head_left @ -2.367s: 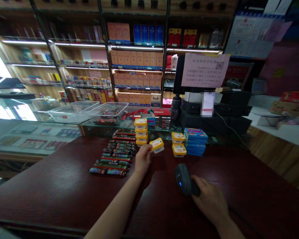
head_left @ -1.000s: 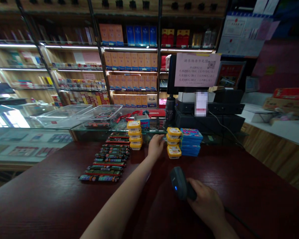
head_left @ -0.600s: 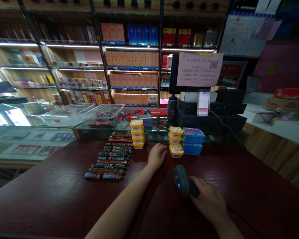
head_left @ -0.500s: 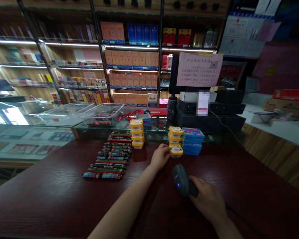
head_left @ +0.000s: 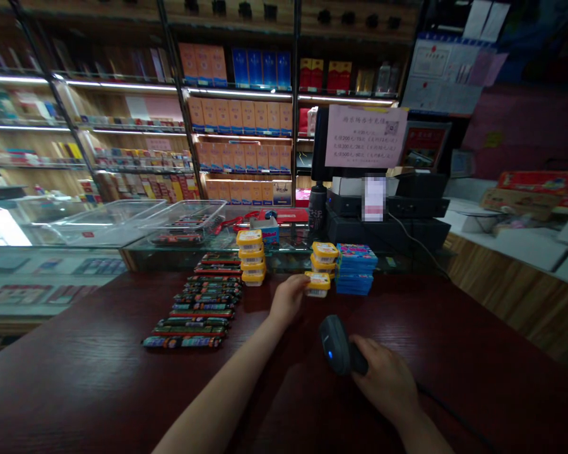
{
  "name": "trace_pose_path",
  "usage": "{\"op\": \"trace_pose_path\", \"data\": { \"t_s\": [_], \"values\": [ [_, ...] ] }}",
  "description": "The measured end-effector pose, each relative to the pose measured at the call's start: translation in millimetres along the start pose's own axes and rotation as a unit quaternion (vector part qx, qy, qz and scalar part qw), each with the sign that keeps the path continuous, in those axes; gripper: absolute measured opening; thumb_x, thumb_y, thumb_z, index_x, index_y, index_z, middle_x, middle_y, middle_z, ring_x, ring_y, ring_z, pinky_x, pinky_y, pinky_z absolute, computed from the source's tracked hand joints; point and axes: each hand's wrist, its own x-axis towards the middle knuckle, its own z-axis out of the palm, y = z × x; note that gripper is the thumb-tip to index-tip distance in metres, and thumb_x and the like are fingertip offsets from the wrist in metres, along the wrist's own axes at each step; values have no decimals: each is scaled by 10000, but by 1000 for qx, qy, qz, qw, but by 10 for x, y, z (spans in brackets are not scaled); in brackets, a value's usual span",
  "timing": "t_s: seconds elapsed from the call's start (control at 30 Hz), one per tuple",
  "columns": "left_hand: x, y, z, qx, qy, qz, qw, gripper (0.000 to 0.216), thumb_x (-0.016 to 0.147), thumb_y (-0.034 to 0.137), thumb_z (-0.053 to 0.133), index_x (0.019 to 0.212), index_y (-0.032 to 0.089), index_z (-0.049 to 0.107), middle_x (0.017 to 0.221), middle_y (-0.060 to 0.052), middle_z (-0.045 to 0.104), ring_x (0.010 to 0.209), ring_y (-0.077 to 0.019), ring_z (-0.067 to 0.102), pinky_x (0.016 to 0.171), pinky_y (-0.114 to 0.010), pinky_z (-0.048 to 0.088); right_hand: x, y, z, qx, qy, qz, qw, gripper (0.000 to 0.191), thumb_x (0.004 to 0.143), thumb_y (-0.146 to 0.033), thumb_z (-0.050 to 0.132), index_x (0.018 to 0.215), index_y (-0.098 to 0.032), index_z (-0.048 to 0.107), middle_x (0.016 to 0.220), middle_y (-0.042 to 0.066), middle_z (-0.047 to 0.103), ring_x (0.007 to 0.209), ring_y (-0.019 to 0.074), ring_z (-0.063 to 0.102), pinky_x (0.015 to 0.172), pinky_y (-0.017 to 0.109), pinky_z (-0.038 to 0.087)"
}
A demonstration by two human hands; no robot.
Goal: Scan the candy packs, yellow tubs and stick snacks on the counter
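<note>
My left hand (head_left: 288,297) is closed on the left side of a small yellow-lidded plastic tub (head_left: 318,284), a little in front of a short stack of like tubs (head_left: 324,252). Fingers of my right hand (head_left: 383,375) wrap the handle of a dark barcode scanner (head_left: 335,345) with a blue light on it; its head points toward the back left. Blue patterned boxes (head_left: 355,270) are piled just right of the tubs. A taller stack of yellow-lidded tubs (head_left: 252,258) stands to the left, beside a long row of dark slim packets (head_left: 199,309).
A dark red wooden counter (head_left: 99,391) lies under everything. Behind it are clear plastic trays (head_left: 189,217), a small open blue box (head_left: 267,232), a black bottle (head_left: 317,211) and a monitor with a paper notice (head_left: 364,135). The scanner's cable (head_left: 449,407) trails right.
My left hand has closed on the front yellow tub and shifted it slightly, its front edge tipping up. The view has turned a little right; the scanner stays in my right hand.
</note>
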Motion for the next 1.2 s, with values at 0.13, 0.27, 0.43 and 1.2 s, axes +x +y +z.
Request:
{"op": "trace_pose_path", "data": {
  "t_s": [0.13,0.27,0.43,1.2],
  "values": [
    [388,191,-240,-8,95,16,995,188,805,150,577,960,210,667,989,-49,687,932,-178,638,857,-335,527,14,-29,-29,-2,-11,6,1000,372,761,-152,493,1098,-260,607,1066,21,684,934,189,645,789,302,454],
    [941,293,-207,37,89,44,994,199,782,108,594,935,203,679,963,-44,694,936,-184,632,872,-344,511,16,-38,-42,-4,-16,3,1000,377,767,-139,474,1100,-261,602,1076,23,682,932,192,646,786,309,460],
    [1320,252,69,114,13,18,993,214,772,76,582,925,174,695,970,-73,692,914,-209,637,852,-341,503,-3,-18,-13,-2,-6,-4,1000,385,761,-122,467,1095,-255,604,1039,18,687,908,188,648,785,310,461],
    [539,-105,-870,302,207,-94,926,390,802,252,601,1192,247,597,1155,-107,532,1108,-283,472,997,-472,351,-68,79,100,-4,34,-28,999,333,797,-188,443,1092,-255,581,1057,17,692,908,199,664,747,317,483]
  ]
}}
